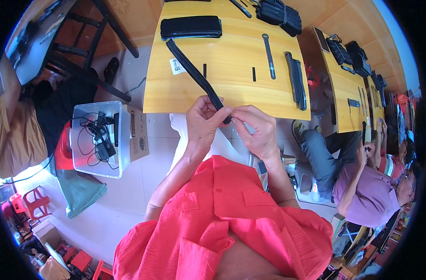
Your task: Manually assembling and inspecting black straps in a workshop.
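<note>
My left hand (201, 123) and my right hand (256, 127) meet just in front of the yellow wooden table's near edge (175, 100). Both pinch the near end of a long black strap (194, 72), which runs diagonally back over the table toward a flat black pad (190, 27) at the far left. The strap's tip is hidden between my fingers. My red shirt fills the lower view.
On the table lie a slim black strap (269, 56), a thicker black strip (297, 79), two short black pieces and a bundle of black straps (278, 14). A clear bin with cables (98, 137) stands on the floor at left. Another person sits at right by a second table (346, 88).
</note>
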{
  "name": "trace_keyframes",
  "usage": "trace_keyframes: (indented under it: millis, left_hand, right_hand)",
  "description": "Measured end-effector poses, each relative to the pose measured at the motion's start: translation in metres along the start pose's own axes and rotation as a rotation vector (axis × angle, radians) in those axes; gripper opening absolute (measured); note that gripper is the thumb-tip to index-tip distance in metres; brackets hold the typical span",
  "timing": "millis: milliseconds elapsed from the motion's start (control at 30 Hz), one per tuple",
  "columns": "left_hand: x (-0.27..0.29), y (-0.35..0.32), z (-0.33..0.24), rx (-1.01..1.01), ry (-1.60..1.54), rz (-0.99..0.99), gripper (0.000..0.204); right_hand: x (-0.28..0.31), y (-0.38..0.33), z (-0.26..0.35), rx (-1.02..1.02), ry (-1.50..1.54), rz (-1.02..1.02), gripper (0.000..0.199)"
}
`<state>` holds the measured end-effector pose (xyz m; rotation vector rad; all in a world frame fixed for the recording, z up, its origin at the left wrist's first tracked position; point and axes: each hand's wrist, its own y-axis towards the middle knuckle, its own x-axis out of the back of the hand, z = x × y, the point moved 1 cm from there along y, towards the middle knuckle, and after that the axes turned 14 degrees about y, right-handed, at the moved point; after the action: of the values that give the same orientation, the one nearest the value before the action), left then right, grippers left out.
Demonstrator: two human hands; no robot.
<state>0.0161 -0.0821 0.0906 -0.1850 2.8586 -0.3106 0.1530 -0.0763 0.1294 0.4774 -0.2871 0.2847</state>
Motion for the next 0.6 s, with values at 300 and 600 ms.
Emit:
trace_keyframes:
  millis: [300,600]
  left_hand:
    - [-0.004,-0.001,-0.003,-0.053,0.062,-0.064,0.027]
    - [-0.005,-0.001,-0.003,-0.103,0.105,-0.115,0.026]
  right_hand:
    - [-0.004,-0.002,-0.002,0.062,-0.056,-0.024,0.017]
    - [-0.015,-0.003,-0.003,0.049,-0.107,-0.063,0.014]
